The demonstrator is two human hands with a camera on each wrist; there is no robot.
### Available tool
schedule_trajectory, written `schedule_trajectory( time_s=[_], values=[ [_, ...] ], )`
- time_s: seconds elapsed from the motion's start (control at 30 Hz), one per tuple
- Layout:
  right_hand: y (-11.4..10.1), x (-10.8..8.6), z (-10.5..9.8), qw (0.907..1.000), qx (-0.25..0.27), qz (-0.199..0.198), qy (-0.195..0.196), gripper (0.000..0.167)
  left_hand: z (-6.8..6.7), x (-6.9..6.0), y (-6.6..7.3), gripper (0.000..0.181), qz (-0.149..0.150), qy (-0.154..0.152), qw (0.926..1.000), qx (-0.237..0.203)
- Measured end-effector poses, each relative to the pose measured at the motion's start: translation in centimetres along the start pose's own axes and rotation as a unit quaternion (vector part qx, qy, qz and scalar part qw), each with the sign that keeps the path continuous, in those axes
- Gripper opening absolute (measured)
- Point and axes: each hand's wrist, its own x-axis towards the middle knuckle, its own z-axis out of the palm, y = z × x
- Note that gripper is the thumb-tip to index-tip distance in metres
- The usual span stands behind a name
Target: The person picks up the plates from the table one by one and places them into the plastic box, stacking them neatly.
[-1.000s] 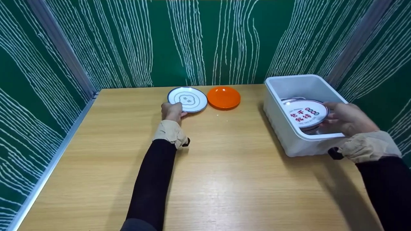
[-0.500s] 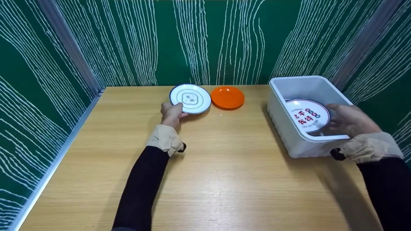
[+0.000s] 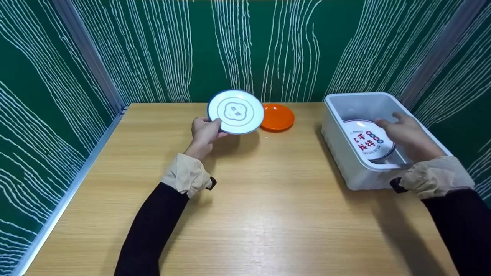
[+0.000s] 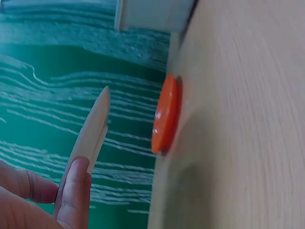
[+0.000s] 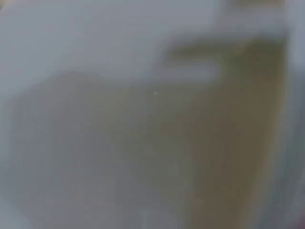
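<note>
My left hand (image 3: 206, 134) pinches the near-left rim of a white plate (image 3: 238, 113) with a blue edge and a grey line pattern. The plate is tilted and off the table. In the left wrist view, the white plate (image 4: 88, 131) appears edge-on between thumb and fingers. Inside the white plastic bin (image 3: 355, 172), a white plate with red characters (image 3: 368, 142) lies face up. My right hand (image 3: 410, 134) hovers over that plate's right side, its fingers loosely extended and gripping nothing. Blur in the right wrist view hides its detail.
An orange plate (image 3: 278, 118) lies on the wooden table (image 3: 268, 199) near the back edge, partly behind the lifted plate. Green walls with white lines enclose the back and sides. The bin stands at the right, close to the wall.
My left hand has lifted the blue-rimmed plate off the table and tilted it. My right hand has lowered the red-lettered plate into the bin and let go of it.
</note>
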Motion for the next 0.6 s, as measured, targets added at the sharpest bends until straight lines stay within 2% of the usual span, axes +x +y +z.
schedule_trajectory(
  time_s=[0.2,0.33,0.4,0.47,0.53,0.6],
  values=[
    [-3.8,-1.7,3.1,0.9971,-0.018,-0.071,0.02,0.093,1.3,-3.3,1.1,0.039,0.009,-0.04,0.9989,-0.022],
    [-5.4,-2.8,5.4,0.992,-0.005,-0.124,0.021,0.086,2.5,-5.8,1.6,0.038,0.022,-0.08,0.9952,-0.052],
    [-6.0,-3.4,6.5,0.9894,0.018,-0.143,0.015,0.081,3.1,-7.0,1.8,0.036,0.027,-0.103,0.9917,-0.072],
    [-6.3,-3.9,7.5,0.987,0.062,-0.148,-0.003,0.077,3.7,-8.1,1.9,0.036,0.034,-0.123,0.9882,-0.085],
    [-6.6,-4.3,8.3,0.9829,0.121,-0.135,-0.03,0.075,4.2,-9.1,1.9,0.035,0.039,-0.138,0.9853,-0.092],
    [-6.8,-4.6,8.9,0.9747,0.187,-0.106,-0.06,0.077,4.7,-9.9,1.8,0.034,0.041,-0.15,0.983,-0.098]
  ],
)
